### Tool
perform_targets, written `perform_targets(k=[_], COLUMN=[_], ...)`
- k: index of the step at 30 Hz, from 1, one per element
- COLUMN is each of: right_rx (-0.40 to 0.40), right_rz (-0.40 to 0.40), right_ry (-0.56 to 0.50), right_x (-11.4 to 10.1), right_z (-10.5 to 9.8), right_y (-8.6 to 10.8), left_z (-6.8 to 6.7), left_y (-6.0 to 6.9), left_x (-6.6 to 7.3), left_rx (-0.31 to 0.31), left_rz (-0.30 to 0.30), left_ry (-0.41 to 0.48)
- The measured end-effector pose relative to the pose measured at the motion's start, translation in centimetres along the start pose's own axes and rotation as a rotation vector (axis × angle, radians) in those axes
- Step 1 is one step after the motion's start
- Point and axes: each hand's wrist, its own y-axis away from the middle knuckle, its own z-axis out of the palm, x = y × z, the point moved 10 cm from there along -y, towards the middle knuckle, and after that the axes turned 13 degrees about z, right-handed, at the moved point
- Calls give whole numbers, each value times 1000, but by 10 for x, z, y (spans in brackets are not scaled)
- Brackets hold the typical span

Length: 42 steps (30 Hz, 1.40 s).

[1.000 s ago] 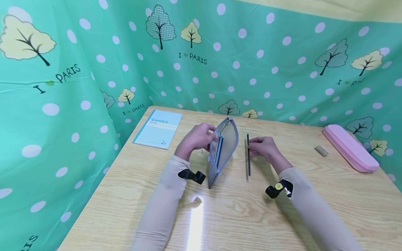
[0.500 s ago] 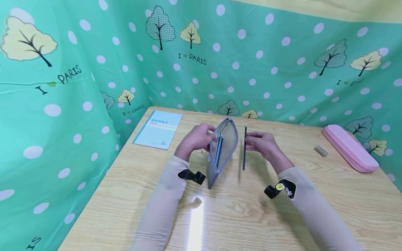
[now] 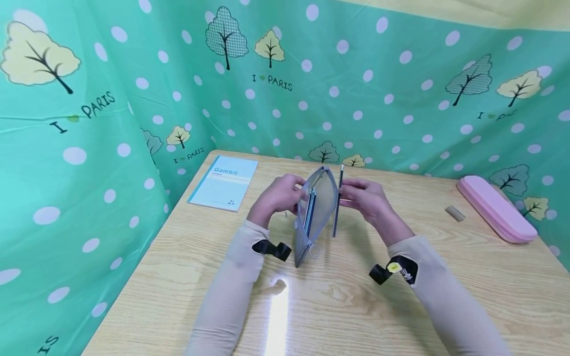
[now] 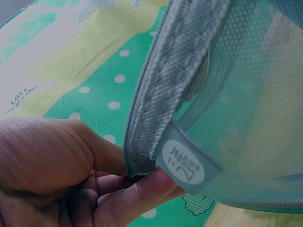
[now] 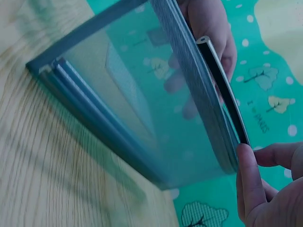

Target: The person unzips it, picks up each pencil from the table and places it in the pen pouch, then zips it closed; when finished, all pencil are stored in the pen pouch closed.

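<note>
My left hand (image 3: 281, 195) pinches the rim of a grey-blue mesh zipper pouch (image 3: 326, 198) that stands on the table, its mouth spread apart. A white oval label (image 4: 183, 163) shows beside those fingers in the left wrist view. Several pencils (image 3: 310, 212) lie inside the pouch, seen through the mesh in the right wrist view. With thumb and fingers, my right hand (image 3: 367, 200) holds a dark pencil (image 3: 336, 215) close to the pouch's right side, outside it. That pencil tilts slightly, pale end up; its flat lower end (image 5: 203, 40) faces the right wrist camera.
A light blue notebook (image 3: 224, 183) lies at the back left of the wooden table (image 3: 169, 287). To the right are a small grey-brown block (image 3: 455, 213) and a long pink case (image 3: 496, 210). A green patterned curtain (image 3: 383, 109) hangs behind and to the left.
My right hand has lifted the pencil and carried it left, right up to the pouch. The left hand and the pouch have stayed in place.
</note>
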Motion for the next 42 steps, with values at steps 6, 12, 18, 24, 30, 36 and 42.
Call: perform_targets(k=[6,12,18,24,30,36,42], right_rx=[17,33,39,64,60,70,93], right_rz=[8,5,-5,2,-9,-31,-51], right_ry=[-69,-98,-144,-155,-175,-148,-144], right_x=[-1,-3,-6,-5,-4,-4,-3], right_z=[10,16,23,26,29,31,30], right_y=[4,5,7,6,6,12,16], left_z=[1,1,-1,-1,0,0,0], left_y=[1,-1,0,0,0,0,0], left_x=[0,1,4,4,4,3,3], left_rx=[-4,-7,-11,-15,-20,-21,-23], left_rz=[3,16,32,33,33,24,17], left_ry=[1,-2,-40,-57,-54,-56,-54])
